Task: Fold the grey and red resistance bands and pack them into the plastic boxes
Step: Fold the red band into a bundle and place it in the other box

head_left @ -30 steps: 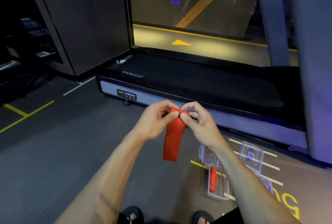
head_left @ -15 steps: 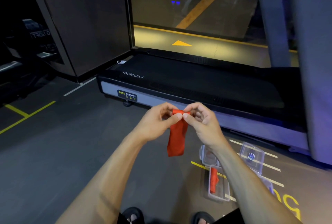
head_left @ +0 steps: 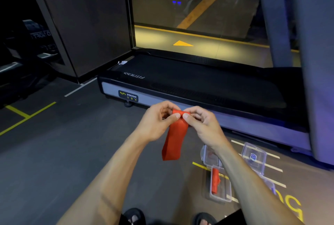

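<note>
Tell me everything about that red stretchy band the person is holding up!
The red band is a flat, wide strip that looks like smooth, slightly shiny rubber. Its top end is folded or rolled over, pinched between the thumb and fingers of the left hand and the right hand. The rest hangs straight down in the air, ending in a squarish folded edge. It touches only the two hands, hanging above the dark floor, left of the plastic boxes.

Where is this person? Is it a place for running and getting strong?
Most likely a gym. A treadmill with a fitness label stands just ahead, yellow lines mark the dark floor, and both hands pinch a red resistance band.
</note>
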`<state>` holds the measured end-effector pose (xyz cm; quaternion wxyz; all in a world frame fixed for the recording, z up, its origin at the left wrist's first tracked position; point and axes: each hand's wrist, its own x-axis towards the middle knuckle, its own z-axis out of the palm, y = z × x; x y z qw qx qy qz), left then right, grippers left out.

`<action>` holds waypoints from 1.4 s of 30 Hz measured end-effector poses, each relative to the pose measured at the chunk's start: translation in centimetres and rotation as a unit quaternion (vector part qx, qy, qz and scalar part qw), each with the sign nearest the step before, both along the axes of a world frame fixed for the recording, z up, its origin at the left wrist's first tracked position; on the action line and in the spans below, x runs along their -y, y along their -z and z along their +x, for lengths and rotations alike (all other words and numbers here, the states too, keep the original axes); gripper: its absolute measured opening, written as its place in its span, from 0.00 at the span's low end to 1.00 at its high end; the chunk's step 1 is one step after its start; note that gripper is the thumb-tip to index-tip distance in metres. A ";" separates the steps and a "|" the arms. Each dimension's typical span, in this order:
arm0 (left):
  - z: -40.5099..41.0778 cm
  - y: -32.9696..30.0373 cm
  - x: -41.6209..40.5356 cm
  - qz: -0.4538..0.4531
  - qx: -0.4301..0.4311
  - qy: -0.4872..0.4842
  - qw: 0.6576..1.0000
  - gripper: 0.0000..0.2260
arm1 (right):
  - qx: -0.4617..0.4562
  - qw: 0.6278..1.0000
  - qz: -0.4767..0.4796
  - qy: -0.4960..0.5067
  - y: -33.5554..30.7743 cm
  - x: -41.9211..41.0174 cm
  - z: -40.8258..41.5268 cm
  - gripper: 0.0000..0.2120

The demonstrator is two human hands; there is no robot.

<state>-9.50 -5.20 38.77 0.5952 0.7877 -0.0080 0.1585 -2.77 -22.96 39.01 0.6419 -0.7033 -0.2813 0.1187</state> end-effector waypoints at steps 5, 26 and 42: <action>-0.2 0.0 0.4 -0.029 -0.020 0.016 0.999 0.01 | 0.038 0.999 0.007 0.008 0.1 0.0 0.2 0.02; 0.0 -0.1 0.7 -0.013 -0.012 0.003 1.000 0.07 | -0.002 0.999 0.030 0.021 0.1 0.2 0.3 0.04; -0.2 -0.4 0.7 0.003 -0.006 -0.022 1.000 0.09 | -0.073 0.996 0.051 -0.001 0.3 0.0 0.1 0.06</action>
